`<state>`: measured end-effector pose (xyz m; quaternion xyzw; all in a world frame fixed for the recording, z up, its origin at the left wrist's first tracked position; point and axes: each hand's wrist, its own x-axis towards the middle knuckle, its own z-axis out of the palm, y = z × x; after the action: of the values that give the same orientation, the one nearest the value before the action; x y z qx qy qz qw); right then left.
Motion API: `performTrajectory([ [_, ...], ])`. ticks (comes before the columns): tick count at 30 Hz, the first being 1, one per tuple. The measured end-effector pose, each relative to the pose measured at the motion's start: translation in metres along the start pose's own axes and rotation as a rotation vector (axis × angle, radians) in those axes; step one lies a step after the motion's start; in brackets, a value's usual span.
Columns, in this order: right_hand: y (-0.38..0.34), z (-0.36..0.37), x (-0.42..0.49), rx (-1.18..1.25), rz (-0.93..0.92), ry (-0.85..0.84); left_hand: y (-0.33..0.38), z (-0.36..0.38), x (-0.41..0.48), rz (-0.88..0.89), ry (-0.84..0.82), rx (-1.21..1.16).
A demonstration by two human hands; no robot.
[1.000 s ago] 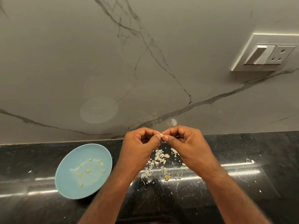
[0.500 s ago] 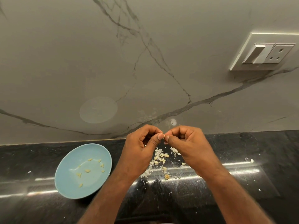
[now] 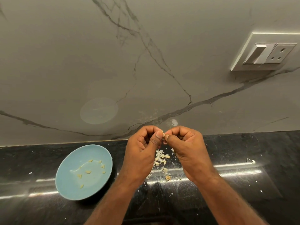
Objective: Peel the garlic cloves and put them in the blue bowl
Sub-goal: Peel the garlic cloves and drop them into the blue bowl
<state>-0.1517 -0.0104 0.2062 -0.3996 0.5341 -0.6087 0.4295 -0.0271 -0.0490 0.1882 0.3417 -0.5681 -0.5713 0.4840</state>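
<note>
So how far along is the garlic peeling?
Partway. Several peeled cloves already lie in the blue bowl. The left hand and right hand pinch one garlic clove between them, mid-peel. A small pile of cloves and skins waits on the black counter below; how many remain unpeeled is hard to tell.

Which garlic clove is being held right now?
The clove pinched between the left hand and right hand; the others lie loose in the blue bowl or in the pile on the counter beneath the hands.

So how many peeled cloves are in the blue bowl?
7 peeled cloves in the blue bowl: four toward its far right, two mid-bowl, one at the near side; tinier bits may be missed.
</note>
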Motion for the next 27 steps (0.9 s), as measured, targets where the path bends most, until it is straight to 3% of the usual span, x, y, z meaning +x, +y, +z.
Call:
performTrajectory([
  [8,0.0,-0.001,0.001,0.129,0.092,-0.035,-0.001,0.0,0.001,-0.233,-0.001,-0.313],
  [16,0.005,-0.005,0.008,-0.141,-0.019,-0.023,0.001,-0.001,0.002,-0.205,0.047,-0.166],
  [23,0.002,-0.008,0.006,-0.334,-0.112,-0.021,0.003,-0.009,0.009,-0.329,-0.077,-0.283],
  [27,0.004,-0.01,0.009,-0.307,-0.101,0.058,0.004,-0.009,0.009,-0.318,-0.108,-0.282],
])
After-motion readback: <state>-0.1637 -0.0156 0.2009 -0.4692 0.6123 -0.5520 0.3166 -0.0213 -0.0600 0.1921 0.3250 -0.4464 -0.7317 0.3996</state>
